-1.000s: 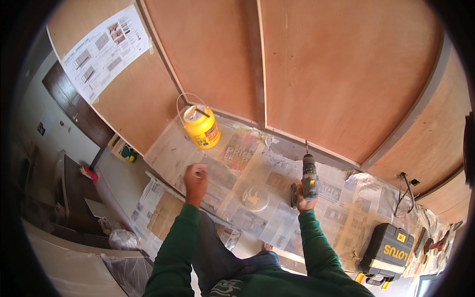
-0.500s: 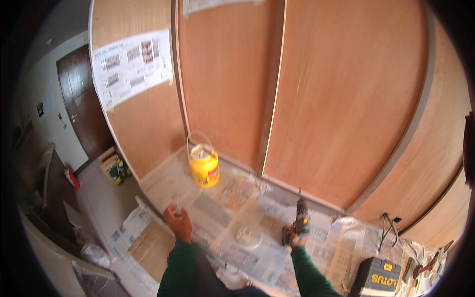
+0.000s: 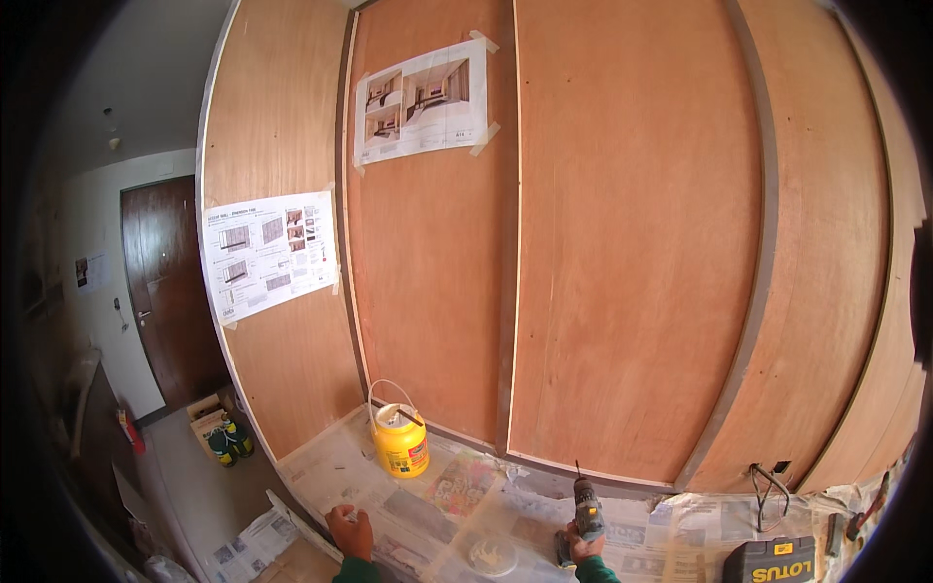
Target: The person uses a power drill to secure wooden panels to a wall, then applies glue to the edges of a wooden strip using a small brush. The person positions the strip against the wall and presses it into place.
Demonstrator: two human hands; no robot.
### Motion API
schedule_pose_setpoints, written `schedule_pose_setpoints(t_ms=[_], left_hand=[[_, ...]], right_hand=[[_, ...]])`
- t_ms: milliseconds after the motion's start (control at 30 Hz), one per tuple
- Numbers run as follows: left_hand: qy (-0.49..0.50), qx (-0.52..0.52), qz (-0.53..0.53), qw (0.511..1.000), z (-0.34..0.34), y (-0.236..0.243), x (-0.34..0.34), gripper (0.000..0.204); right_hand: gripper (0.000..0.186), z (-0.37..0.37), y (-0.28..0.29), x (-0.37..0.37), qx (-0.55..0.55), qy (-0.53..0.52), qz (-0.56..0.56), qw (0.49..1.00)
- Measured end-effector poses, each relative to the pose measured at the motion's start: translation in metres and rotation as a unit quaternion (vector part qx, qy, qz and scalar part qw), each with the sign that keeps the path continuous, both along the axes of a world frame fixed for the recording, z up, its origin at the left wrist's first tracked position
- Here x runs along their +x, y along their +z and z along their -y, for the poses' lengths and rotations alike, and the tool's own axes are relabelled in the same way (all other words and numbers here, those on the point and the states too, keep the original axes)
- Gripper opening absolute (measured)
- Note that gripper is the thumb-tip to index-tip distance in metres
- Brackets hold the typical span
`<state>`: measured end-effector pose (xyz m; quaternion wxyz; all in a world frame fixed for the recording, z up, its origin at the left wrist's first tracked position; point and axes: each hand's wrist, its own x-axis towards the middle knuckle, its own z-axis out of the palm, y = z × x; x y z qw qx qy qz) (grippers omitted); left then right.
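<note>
My right hand (image 3: 586, 548) is wrapped round the grip of a dark cordless drill (image 3: 587, 507), whose bit points up and away toward the wood panelling. Lower left, over the covered ledge, my left hand (image 3: 351, 532) has its fingers curled together; whatever they pinch is too small to make out. Beyond that hand stands a yellow plastic pail (image 3: 401, 451) with a raised wire handle and a tool's handle poking from its open top. Between my hands lies a round pale lid (image 3: 493, 555) on the ledge.
Wood panels (image 3: 632, 272) with upright strips rise ahead, with printed sheets (image 3: 272, 255) taped on. Newspaper and plastic sheeting (image 3: 418, 520) cover the ledge. A dark tool case (image 3: 768, 562) and loose cables (image 3: 768, 491) are at right. Left are a door (image 3: 175, 291) and box (image 3: 216, 423).
My view has tilted up, so more panelling and a second taped sheet show, and my hands sit lower in the picture. The drill stays in my right hand.
</note>
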<state>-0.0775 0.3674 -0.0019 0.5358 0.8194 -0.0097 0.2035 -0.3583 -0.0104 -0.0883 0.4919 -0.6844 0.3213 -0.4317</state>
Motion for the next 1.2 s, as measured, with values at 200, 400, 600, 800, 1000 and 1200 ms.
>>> schedule_pose_setpoints(t_ms=[200, 400, 600, 800, 1000, 1200], left_hand=[[-0.031, 0.02, 0.051, 0.998, -0.01, -0.023, 0.013, 0.033], [-0.049, 0.012, 0.087, 0.995, 0.011, 0.006, -0.002, 0.023], [-0.243, 0.076, 0.257, 0.932, 0.072, 0.066, -0.015, 0.014], [-0.361, 0.171, 0.298, 0.867, 0.199, 0.199, 0.009, 0.025], [-0.288, 0.32, 0.377, 0.82, 0.325, 0.31, 0.05, 0.053], [-0.196, 0.437, 0.398, 0.783, 0.39, 0.359, 0.062, 0.101]], right_hand=[[0.041, -0.001, 0.0, 0.002, 0.028, -0.019, -0.036, 0.999], [0.029, -0.008, 0.01, -0.003, -0.011, -0.026, -0.032, 0.999], [0.034, -0.015, 0.022, 0.003, 0.027, -0.034, 0.01, 0.999], [0.032, -0.018, 0.029, -0.001, -0.001, -0.081, 0.001, 0.997], [0.041, -0.016, 0.025, -0.008, 0.021, -0.066, -0.023, 0.997], [0.044, -0.014, 0.031, -0.006, 0.033, -0.062, -0.002, 0.998]])
